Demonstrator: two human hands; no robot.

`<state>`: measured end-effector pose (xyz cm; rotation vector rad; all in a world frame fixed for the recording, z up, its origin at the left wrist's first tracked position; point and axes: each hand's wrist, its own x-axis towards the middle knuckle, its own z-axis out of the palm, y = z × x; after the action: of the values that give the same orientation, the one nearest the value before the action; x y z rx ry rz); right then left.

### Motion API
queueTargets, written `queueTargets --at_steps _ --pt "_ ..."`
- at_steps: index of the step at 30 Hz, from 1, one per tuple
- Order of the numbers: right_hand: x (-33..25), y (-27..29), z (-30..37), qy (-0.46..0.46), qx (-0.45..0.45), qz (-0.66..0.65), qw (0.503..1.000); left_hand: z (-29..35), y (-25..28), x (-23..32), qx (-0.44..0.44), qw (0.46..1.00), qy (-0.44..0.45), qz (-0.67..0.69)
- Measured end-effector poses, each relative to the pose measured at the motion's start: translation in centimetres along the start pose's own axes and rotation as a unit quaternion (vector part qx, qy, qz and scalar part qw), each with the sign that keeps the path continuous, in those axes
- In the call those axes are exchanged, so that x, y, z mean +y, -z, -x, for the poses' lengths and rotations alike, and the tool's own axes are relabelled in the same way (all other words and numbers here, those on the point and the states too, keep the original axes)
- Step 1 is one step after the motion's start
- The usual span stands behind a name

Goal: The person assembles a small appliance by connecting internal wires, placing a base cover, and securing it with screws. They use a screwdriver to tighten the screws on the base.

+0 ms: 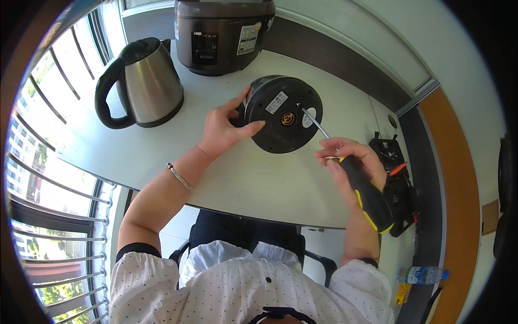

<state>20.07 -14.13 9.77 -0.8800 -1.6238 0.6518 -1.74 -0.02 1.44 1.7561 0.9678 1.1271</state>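
A round black appliance (277, 133) is tipped so that its flat underside faces me, with a brass-coloured socket at its centre and two pale labels; its body behind is mostly hidden. My left hand (228, 125) grips its left edge, thumb over the rim and fingers along the side. In my right hand (356, 162) is a screwdriver (368, 197) with a thick black and yellow handle. Its thin metal shaft slants up and left, and the tip meets the underside above and right of the socket, apparently at a screw hole.
A steel kettle (154, 86) with a black handle stands at the left. Behind it, a brown rice cooker (225, 40) sits against the wall panel. An open black tool case (396, 189) lies at the table's right edge, and a plastic bottle (423, 275) is lower right.
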Motion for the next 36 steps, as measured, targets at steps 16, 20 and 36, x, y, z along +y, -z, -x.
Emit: queueTargets --at_steps 16,20,36 --pt "1.0 2.5 -1.6 -0.004 -0.081 -0.132 0.988 0.1 0.1 0.3 0.0 1.0 -0.004 -0.002" --pt "0.4 2.1 -1.7 -0.032 -0.049 -0.113 0.992 0.2 0.3 0.2 0.004 1.0 0.003 0.001" --pt "0.6 0.0 -1.1 0.029 0.08 0.092 0.992 -0.3 -0.4 -1.1 0.048 0.998 -0.042 0.017"
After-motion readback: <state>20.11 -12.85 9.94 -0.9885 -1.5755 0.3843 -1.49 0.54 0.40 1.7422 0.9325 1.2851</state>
